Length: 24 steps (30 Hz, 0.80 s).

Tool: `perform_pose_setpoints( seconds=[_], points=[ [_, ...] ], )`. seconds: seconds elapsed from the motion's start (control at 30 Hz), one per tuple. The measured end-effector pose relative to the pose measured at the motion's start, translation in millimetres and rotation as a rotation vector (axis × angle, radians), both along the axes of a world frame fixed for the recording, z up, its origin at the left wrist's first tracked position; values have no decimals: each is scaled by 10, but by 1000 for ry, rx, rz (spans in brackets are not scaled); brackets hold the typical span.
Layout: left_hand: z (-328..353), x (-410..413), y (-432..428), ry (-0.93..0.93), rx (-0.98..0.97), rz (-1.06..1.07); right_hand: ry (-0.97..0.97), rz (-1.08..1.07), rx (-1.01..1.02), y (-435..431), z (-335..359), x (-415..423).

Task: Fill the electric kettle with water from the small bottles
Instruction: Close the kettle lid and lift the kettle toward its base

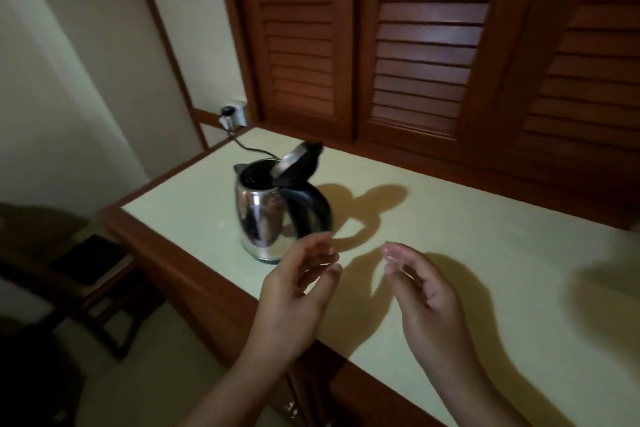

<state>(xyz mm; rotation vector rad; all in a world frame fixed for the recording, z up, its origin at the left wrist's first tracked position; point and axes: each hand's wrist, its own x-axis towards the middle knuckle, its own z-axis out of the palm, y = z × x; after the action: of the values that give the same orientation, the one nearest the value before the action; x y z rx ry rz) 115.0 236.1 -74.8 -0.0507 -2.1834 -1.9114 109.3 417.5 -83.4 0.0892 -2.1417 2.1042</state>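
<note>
Left hand [301, 284] and right hand [426, 295] hover loose, holding nothing; a careless reach could tip the open-lidded kettle [266, 215] nearby.

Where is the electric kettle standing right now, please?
In the head view, the kettle stands left of centre on the pale countertop, near its wooden front edge, just beyond the left hand; its cord runs back to the wall socket.

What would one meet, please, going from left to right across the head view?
From the left: wooden stool → wall socket → kettle → right hand. The left hand overlaps the kettle, so it is left out.
</note>
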Motion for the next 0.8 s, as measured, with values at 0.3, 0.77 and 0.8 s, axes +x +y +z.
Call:
perform_pose_setpoints(
  seconds=[0.3,0.77,0.8],
  points=[
    [131,-272,-1147,62,-62,75,74,-127,57,-771,279,-369],
    [35,-1046,-2158,19,-10,-190,225,-625,201,-1919,579,-618],
    [29,-1045,-2189,12,-1,-210,220,-643,222,-1951,610,-633]
  ],
)
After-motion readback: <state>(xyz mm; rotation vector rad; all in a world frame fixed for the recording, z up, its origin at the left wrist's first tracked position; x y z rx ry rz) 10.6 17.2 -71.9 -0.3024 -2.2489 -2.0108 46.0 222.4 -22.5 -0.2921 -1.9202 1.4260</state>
